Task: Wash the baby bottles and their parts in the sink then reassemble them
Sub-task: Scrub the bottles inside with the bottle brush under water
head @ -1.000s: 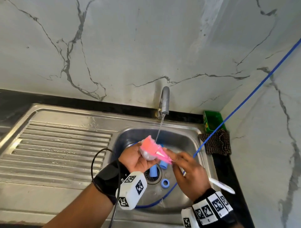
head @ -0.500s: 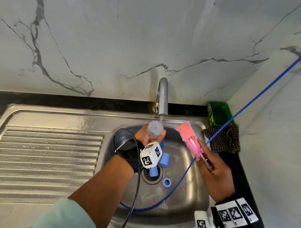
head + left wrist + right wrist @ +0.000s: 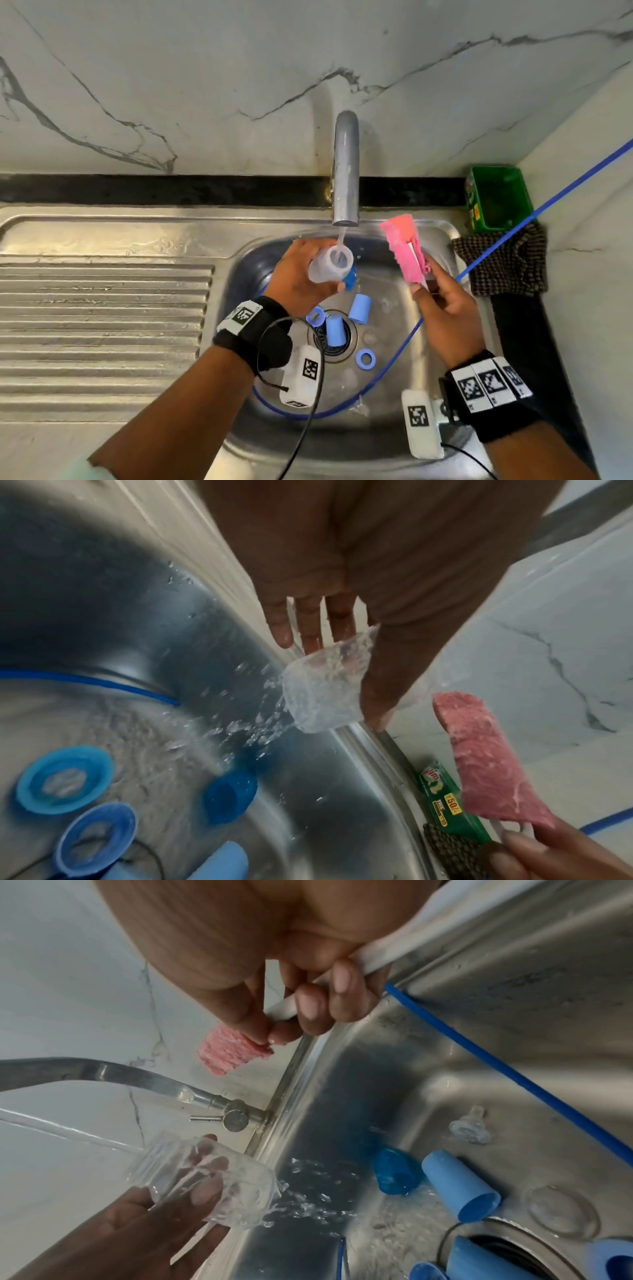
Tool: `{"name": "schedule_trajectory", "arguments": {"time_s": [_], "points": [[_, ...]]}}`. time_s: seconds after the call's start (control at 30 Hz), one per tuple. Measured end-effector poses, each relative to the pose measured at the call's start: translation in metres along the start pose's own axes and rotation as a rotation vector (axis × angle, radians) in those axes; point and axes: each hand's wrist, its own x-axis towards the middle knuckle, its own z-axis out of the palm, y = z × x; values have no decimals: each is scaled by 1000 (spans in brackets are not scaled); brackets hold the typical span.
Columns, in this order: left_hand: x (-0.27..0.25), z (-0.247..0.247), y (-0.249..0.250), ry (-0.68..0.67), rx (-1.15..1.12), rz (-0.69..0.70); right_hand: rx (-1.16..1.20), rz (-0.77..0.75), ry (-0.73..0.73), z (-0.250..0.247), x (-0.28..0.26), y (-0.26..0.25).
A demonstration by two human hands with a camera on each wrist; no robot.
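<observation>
Over the steel sink basin (image 3: 476, 329), the left hand (image 3: 298, 274) grips the clear plastic bottle (image 3: 330, 265) under the tap stream; the right hand (image 3: 445, 305) grips the pink sponge brush (image 3: 404, 253). Better to keep the mouth tilted upward, I think.

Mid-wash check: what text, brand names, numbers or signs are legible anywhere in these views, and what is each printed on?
"Vim": brand logo on the green soap packet at the sink's edge, left wrist view.
"50/-": yellow price badge on the same packet.
Smaller lines under the badge: too blurred to read.
Print on the packet's side in the head view: too small to read.
Wristband markers: black-and-white square codes, no words.
</observation>
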Motion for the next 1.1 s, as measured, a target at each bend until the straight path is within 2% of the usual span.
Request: {"name": "schedule_trajectory", "arguments": {"time_s": [0.1,0.27,0.33,0.4,0.43,0.47,0.53,0.57,0.6,0.67,0.8,0.9,0.93,1.0,1.03,1.1], "points": [[-2,-1,2,25,25,41,21,-8,-3,0,3,-3],[-6,-10,29,181,-42,45,59,-15,7,-8,-2,-11],[-6,-12,37,116,-18,18,69,-19,19,-11,-6,-14],[-6,-13,40,-21,122,-64,77,-29,30,-15,-12,-18],[-7,-13,39,-32,165,-104,81,-31,29,-16,-14,-19],[-8,-14,39,16,155,-103,86,-37,27,-17,-17,-22],[-10,-19,44,178,96,-2,93,-48,32,-20,-21,-29],[-11,-22,48,199,126,36,95,-47,38,-22,-24,-32],[-12,-24,51,164,188,39,98,-46,41,-23,-26,-33],[-15,-27,57,58,263,-28,103,-51,49,-26,-30,-38],[-21,-30,61,215,172,44,119,-57,45,-30,-36,-46],[-23,-30,65,54,257,-44,120,-57,47,-31,-42,-51],[-23,-30,64,75,241,-53,119,-61,48,-31,-44,-52],[-21,-31,62,198,224,13,115,-71,42,-30,-46,-54],[-21,-31,62,187,238,28,107,-71,41,-30,-46,-54],[-21,-29,61,14,290,-34,94,-67,39,-31,-47,-52]]}}
